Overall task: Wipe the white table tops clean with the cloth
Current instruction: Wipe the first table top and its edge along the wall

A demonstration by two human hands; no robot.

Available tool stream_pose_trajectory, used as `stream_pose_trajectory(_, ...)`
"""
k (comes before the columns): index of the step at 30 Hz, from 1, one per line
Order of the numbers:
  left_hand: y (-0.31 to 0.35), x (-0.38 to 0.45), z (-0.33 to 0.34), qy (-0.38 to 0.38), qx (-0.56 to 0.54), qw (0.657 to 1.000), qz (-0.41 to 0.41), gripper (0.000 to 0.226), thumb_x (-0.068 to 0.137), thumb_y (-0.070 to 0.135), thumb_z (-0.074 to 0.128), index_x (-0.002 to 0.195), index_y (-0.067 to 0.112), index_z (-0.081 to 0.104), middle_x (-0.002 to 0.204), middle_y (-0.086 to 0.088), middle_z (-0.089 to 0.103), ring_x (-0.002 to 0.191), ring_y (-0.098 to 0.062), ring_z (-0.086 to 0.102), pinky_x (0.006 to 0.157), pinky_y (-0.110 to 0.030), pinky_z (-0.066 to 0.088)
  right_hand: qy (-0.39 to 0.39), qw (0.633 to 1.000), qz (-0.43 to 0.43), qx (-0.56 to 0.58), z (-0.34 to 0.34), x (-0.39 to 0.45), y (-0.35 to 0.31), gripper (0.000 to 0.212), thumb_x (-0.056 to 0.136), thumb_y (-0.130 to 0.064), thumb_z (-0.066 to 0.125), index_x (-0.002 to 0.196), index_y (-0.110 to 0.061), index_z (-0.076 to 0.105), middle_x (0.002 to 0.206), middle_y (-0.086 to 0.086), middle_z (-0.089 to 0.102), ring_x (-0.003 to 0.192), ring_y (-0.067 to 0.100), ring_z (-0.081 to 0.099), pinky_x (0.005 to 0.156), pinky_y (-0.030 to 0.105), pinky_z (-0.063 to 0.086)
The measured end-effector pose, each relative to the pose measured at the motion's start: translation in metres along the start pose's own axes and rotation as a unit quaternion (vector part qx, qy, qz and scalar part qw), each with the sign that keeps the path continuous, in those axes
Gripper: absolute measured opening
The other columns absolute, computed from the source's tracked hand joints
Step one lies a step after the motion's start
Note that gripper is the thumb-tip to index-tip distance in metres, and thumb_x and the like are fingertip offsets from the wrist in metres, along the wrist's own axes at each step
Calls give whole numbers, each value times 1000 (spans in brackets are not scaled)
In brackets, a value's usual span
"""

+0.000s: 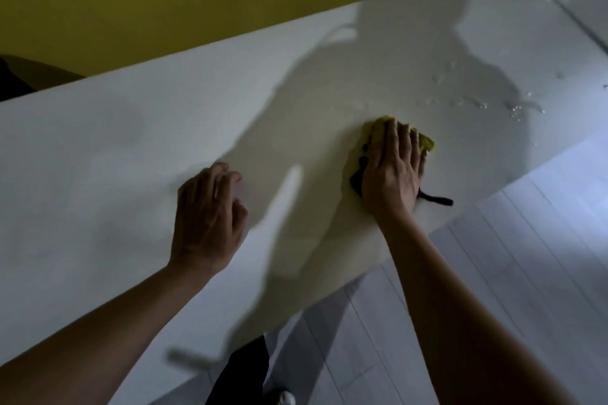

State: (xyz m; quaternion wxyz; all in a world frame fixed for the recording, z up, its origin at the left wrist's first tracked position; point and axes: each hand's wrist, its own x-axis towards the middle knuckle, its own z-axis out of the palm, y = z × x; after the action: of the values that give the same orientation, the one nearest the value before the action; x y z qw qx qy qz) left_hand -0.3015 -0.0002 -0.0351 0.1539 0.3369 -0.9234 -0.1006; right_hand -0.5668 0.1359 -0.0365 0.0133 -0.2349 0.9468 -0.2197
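We see a mustard-yellow wall behind, pale grey plank flooring below, and dim light throwing a broad shadow; a dark shape sits at far left.

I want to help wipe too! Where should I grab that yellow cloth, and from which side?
The yellow cloth lies bunched flat under the right hand on the white table top. Probably best to come from straight above, palm down over its bunched middle, fingers spread toward the far edge. The black strap trailing by the wrist looks too thin to steer by.
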Motion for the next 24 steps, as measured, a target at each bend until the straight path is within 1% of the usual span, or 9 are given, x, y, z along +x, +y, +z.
stream_pose_trajectory(5,-18,42,3,-3,-14,1000,6,45,96,17,47,138,3,57,151,-22,50,140,-41,48,113,-53,38,-40,997,-69,1,29,65,-65,59,106,-51,26,161,-33,17,169,-2,13,156,16,4,127,38,0)
stream_pose_trajectory(8,-34,70,6,-7,-24,1000,6,48,99,17,45,144,2,54,158,-21,45,149,-40,40,120,-53,34,-69,987,-147,-6,43,91,-99,57,105,-51,30,159,-34,23,168,-3,17,156,17,8,127,39,4)
stream_pose_trajectory(10,-43,89,10,-7,-24,1000,3,50,100,18,44,146,3,52,160,-20,42,151,-39,37,122,-52,32,-75,976,-203,-11,49,97,-109,55,106,-50,30,159,-35,25,167,-4,20,156,16,10,127,38,6)
stream_pose_trajectory(12,-48,110,13,-5,-21,1000,4,50,101,18,44,148,3,51,160,-21,42,150,-40,36,123,-51,31,-81,970,-227,-11,50,100,-106,55,106,-50,29,159,-34,25,167,-4,21,156,15,10,127,37,7)
stream_pose_trajectory(14,-52,128,15,-6,-17,1000,1,51,101,19,43,149,4,50,160,-21,43,150,-40,37,124,-51,30,-83,973,-213,-15,51,106,-103,56,107,-50,28,159,-33,24,168,-3,19,156,16,9,127,39,7)
stream_pose_trajectory(18,-50,140,16,-16,-11,1000,-19,57,99,24,38,152,5,48,160,-22,42,151,-39,35,126,-52,27,-62,991,-113,-26,58,147,-118,58,107,-49,26,161,-29,18,169,0,13,156,19,6,127,41,2)
stream_pose_trajectory(20,-49,139,16,-14,-13,999,-27,57,99,23,37,152,7,48,161,-21,41,152,-38,34,127,-50,25,-67,992,-103,-42,66,162,-133,59,107,-49,22,161,-29,16,169,1,12,156,19,5,127,40,-1)
stream_pose_trajectory(22,-49,138,16,-12,-14,999,-30,57,99,23,36,152,7,49,161,-21,41,152,-38,35,128,-49,25,-85,978,-185,-42,76,159,-156,58,106,-48,21,161,-28,21,168,2,17,156,20,9,127,40,2)
stream_pose_trajectory(24,-49,138,15,-16,-4,999,-32,58,101,26,33,154,6,47,161,-22,42,152,-39,36,127,-51,27,-118,932,-341,-16,87,146,-180,56,106,-45,28,158,-25,31,165,5,28,155,23,17,127,44,8)
